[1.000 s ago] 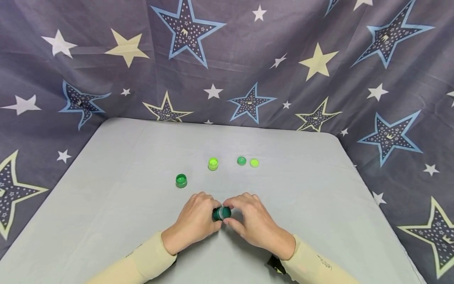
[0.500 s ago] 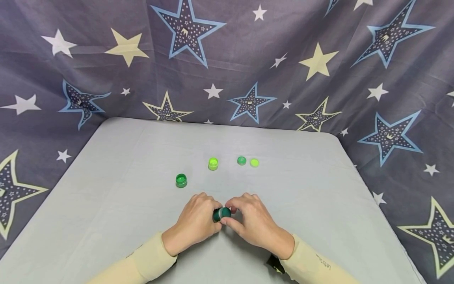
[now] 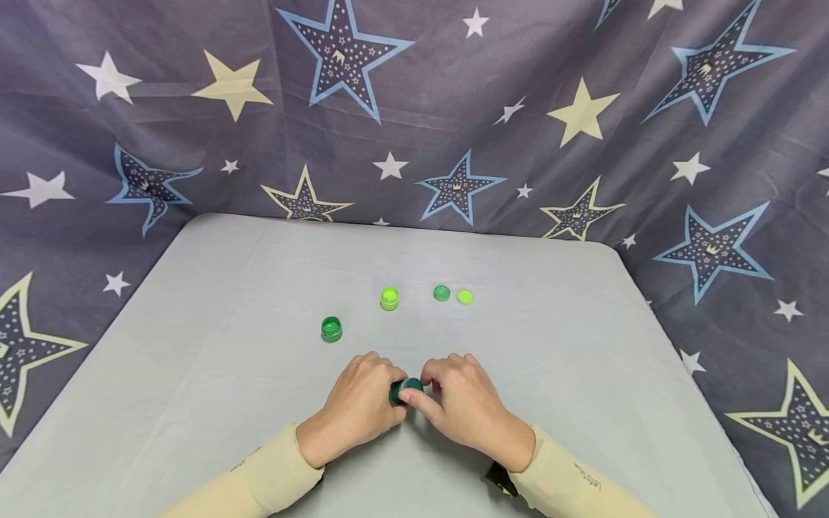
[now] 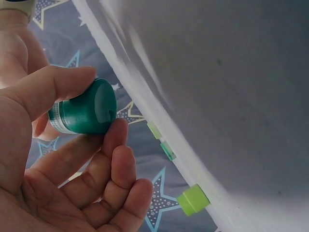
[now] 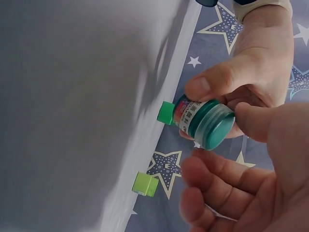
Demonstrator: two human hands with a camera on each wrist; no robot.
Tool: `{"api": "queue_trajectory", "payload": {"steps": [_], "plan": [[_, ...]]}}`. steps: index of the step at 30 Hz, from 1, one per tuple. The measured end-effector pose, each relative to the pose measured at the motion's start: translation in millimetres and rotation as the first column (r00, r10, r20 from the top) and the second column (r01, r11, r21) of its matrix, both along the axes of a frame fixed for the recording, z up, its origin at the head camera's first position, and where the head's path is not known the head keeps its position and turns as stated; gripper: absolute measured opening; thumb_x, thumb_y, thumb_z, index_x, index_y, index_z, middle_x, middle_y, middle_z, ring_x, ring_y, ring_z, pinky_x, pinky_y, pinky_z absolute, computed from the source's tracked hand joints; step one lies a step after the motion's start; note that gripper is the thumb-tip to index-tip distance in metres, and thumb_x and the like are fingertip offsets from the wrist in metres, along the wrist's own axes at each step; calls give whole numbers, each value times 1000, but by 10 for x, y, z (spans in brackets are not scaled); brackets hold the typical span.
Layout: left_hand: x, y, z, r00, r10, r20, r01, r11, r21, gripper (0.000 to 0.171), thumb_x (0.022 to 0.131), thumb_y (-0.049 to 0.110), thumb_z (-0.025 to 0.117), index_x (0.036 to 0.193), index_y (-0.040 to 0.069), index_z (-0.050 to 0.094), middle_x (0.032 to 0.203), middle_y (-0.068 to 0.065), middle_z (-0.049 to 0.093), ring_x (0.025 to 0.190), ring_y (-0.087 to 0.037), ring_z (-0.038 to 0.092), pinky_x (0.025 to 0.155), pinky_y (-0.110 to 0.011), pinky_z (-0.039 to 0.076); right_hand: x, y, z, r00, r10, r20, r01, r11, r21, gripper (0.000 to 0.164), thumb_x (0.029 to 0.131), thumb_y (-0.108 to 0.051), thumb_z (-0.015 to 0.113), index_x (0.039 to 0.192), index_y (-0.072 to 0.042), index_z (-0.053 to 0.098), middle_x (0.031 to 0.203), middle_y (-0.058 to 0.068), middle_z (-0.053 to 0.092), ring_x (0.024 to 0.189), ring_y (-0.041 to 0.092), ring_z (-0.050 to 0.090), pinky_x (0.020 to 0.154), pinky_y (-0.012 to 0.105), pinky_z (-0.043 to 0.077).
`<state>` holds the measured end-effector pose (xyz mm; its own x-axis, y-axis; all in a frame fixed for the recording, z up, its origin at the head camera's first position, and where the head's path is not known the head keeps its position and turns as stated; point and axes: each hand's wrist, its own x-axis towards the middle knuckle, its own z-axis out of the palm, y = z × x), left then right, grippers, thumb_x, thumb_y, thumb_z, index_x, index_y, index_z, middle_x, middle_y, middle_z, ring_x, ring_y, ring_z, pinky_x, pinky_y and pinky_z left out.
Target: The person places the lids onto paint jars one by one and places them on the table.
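Observation:
My left hand (image 3: 363, 394) grips a small dark-green paint jar (image 3: 412, 383) round its body, tipped on its side with the lid facing right. Its thumb and index finger pinch the jar in the left wrist view. At the jar's capped end is my right hand (image 3: 463, 399). In the right wrist view, the right thumb touches the rim of the lid (image 5: 219, 126), while the curled index finger is right at the opposite edge. A printed label (image 5: 188, 116) shows on the jar's side.
An uncapped green jar (image 3: 332, 329) and a lime-green jar (image 3: 389, 299) stand beyond the hands on the grey table (image 3: 583, 360). To their right lie a green lid (image 3: 442, 293) and a lime lid (image 3: 465, 296). A star-patterned curtain (image 3: 401, 108) hangs behind.
The right thumb has moved up and left across the lid, and the right index finger has shifted slightly right. The left hand stays on the jar almost unmoved.

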<state>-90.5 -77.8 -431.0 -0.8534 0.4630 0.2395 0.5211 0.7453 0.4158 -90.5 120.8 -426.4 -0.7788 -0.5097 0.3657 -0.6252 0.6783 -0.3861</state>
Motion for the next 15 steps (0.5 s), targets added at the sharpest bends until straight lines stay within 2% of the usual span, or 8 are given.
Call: {"api": "queue_trajectory", "payload": {"steps": [4, 7, 11, 15], "plan": [[-3, -10, 5, 1000, 3, -10, -3, 1000, 11, 28, 69, 18, 92, 67, 23, 65, 61, 13, 49, 62, -9, 40, 68, -30, 39, -1, 29, 20, 997, 57, 46, -55, 998, -35, 36, 86, -41, 84, 104, -13, 72, 84, -5, 66, 69, 12, 55, 67, 27, 40], [-5, -16, 11, 1000, 7, -20, -7, 1000, 20, 28, 68, 18, 93, 67, 22, 66, 60, 14, 47, 63, -9, 41, 68, -31, 40, 4, 40, 31, 990, 117, 83, -111, 992, -65, 40, 83, -28, 87, 115, -11, 70, 101, -4, 70, 79, 16, 61, 72, 28, 43], [-4, -19, 14, 1000, 8, -20, -7, 999, 31, 29, 68, 17, 92, 65, 23, 63, 60, 14, 47, 63, -9, 42, 68, -31, 41, 13, 28, 24, 984, 150, 93, -143, 986, -82, 34, 82, -14, 84, 113, -13, 70, 107, -6, 71, 84, 15, 64, 75, 26, 45], [-2, -17, 14, 1000, 7, -16, -7, 999, 34, 28, 68, 16, 91, 66, 24, 64, 61, 15, 49, 64, -9, 44, 69, -31, 41, 20, 13, 14, 987, 132, 88, -125, 989, -79, 26, 84, -15, 83, 107, -15, 72, 95, -6, 68, 78, 15, 61, 72, 25, 43]]}}
